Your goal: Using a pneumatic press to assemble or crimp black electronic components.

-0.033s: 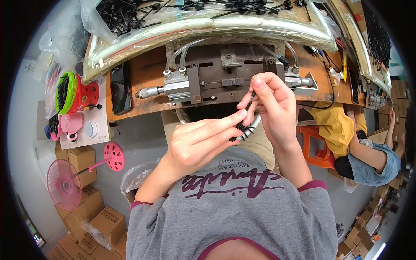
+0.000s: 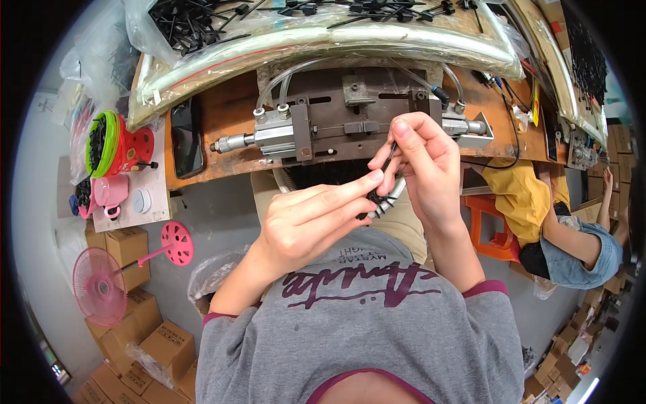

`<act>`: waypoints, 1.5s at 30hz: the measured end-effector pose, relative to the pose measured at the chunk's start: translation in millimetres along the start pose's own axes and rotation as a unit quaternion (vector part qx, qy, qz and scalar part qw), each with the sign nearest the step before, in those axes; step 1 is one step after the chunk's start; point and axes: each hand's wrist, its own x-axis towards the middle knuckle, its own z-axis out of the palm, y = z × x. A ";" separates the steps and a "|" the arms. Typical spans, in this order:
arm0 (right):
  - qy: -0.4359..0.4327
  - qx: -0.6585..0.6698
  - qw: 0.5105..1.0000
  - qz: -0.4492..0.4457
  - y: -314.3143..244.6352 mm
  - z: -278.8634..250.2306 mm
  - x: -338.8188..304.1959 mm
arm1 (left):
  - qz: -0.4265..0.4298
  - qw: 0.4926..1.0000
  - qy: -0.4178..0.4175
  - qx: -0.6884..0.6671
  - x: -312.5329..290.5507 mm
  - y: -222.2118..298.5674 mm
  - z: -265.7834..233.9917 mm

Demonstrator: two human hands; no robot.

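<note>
Between the thumb and fingertips of my right hand (image 2: 428, 168) is pinched a thin black stick-like part (image 2: 388, 159), held at a slant. My left hand (image 2: 303, 219) reaches across from the left, its fingertips meeting the right hand's fingers near the stick's lower end. Under the left fingers pokes out a small bunch of black prongs (image 2: 382, 203); the palm side is hidden, and the bunch seems to be held there. Just beyond both hands stands a dark metal fixture (image 2: 328, 94) with a silver air cylinder (image 2: 274, 135) at its left and another silver cylinder (image 2: 464, 126) at its right.
Loose black parts (image 2: 397, 10) lie on a plastic-covered shelf behind the fixture. A phone (image 2: 188, 138), a green-rimmed basket (image 2: 102, 165) and a pink mug (image 2: 112, 191) are at left. A pink fan (image 2: 101, 286) stands near cartons (image 2: 168, 343). Another person (image 2: 582, 252) sits at right.
</note>
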 end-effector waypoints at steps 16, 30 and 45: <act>-0.005 -0.073 0.997 -0.039 -0.5 2.2 -8.1 | -0.019 1.000 0.013 -0.001 -1.8 3.3 5.7; 0.107 -0.240 0.965 -0.005 21.7 -41.2 -27.2 | -0.099 0.970 0.000 0.224 -19.7 -36.3 67.4; 0.049 -0.319 0.946 0.007 36.0 -44.7 -46.6 | -0.100 0.936 -0.080 0.329 -6.9 -38.4 71.5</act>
